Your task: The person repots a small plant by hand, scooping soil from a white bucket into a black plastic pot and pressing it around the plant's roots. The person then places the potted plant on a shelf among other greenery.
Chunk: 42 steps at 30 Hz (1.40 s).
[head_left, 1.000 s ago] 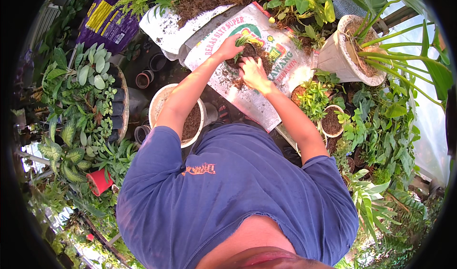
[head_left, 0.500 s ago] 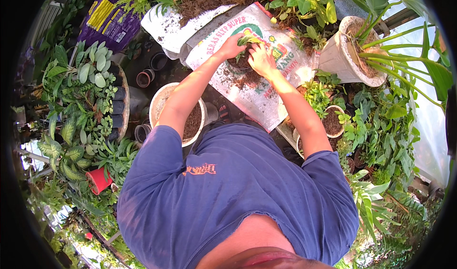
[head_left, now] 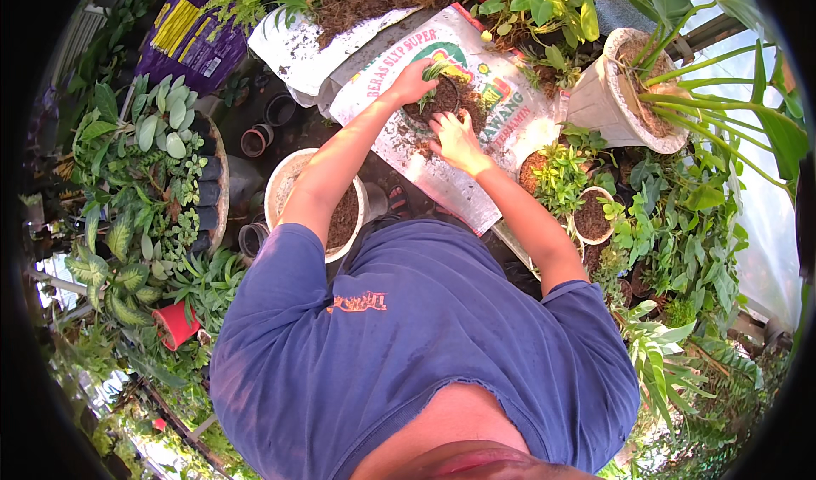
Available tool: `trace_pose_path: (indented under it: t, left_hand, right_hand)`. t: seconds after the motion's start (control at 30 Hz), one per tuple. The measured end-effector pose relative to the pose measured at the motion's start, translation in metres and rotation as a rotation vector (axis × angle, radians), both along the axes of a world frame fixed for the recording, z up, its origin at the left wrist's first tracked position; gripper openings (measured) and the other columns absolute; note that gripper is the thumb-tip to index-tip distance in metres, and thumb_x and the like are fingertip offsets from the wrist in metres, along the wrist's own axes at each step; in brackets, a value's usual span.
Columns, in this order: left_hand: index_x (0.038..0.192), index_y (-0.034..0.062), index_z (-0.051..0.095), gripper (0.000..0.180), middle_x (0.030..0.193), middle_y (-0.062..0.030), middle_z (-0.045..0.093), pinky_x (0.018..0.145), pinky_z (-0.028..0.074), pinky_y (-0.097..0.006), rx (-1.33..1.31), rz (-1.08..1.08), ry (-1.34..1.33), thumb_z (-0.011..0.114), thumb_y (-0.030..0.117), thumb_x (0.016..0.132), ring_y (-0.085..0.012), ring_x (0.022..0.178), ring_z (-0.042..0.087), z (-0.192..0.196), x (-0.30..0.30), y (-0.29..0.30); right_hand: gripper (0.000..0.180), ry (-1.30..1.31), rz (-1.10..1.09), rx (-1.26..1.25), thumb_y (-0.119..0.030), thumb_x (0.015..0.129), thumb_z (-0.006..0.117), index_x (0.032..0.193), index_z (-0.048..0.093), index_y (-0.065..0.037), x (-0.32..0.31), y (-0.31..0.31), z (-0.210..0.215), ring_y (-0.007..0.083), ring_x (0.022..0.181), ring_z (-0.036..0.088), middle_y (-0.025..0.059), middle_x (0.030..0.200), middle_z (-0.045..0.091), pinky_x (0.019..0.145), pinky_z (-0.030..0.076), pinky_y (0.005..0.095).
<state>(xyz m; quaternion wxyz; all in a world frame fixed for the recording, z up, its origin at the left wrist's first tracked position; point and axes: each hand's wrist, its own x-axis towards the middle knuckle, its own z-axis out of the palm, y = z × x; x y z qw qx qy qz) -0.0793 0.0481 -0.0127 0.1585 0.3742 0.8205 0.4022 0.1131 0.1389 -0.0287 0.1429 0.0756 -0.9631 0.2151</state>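
Observation:
My left hand [head_left: 411,84] is closed around a small green-leaved plant [head_left: 433,72] at the far left rim of a round dark pot [head_left: 459,98]. Brown soil [head_left: 443,100] shows inside the pot. At the pot's near side, my right hand [head_left: 459,143] has its fingers apart, with the tips at the rim and the soil. Beneath the pot lies a white printed sack [head_left: 510,153], with loose soil scattered on it. The left fingertips are partly hidden by the leaves.
Close to my left forearm stands a white pot [head_left: 283,183] holding soil. A large pale pot [head_left: 586,106] with a long-stemmed plant is at the right. Dense potted plants [head_left: 174,127] line both sides. A purple bag [head_left: 191,34] stands far left, beside heaped roots and soil [head_left: 374,8].
My right hand has moved from the plant toward me, to the pot's near side. More of the pot's soil is uncovered. My left hand stays by the plant.

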Motion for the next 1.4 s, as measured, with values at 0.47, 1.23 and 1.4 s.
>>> trace_pose_path:
  t: [0.47,1.23,1.4]
  left_hand:
    - [0.124,0.0024,0.053,0.05,0.116,-0.0184,0.061,0.095,0.044,-0.035,0.015,-0.016,-0.03,0.071,0.014,0.079,-0.0283,0.11,0.058,0.006,0.001,0.0]
    - [0.123,-0.0012,0.035,0.049,0.1,-0.0165,0.054,0.059,0.054,-0.033,0.48,0.733,-0.922,0.063,0.023,0.09,-0.0235,0.079,0.061,-0.058,0.147,-0.041]
    - [0.127,0.003,0.021,0.048,0.108,-0.0197,0.049,0.059,0.058,-0.037,0.665,0.88,-0.926,0.054,0.012,0.093,-0.0293,0.079,0.065,-0.059,0.128,-0.014]
  right_hand:
    - [0.023,0.085,-0.24,0.104,-0.027,0.083,0.058,0.094,0.064,-0.007,-0.031,0.025,0.002,0.0278,0.106,0.051,0.0076,0.109,0.06,0.097,0.032,0.0593]
    - [0.014,0.186,-0.641,-0.66,-0.003,0.083,0.058,0.096,0.064,-0.001,0.05,0.029,-0.036,0.0224,0.084,0.061,0.0103,0.091,0.062,0.078,0.048,0.0322]
    - [0.014,0.148,-0.596,-0.711,-0.004,0.085,0.058,0.097,0.064,-0.001,0.05,0.024,-0.022,0.0197,0.083,0.06,0.0088,0.092,0.061,0.077,0.048,0.0306]
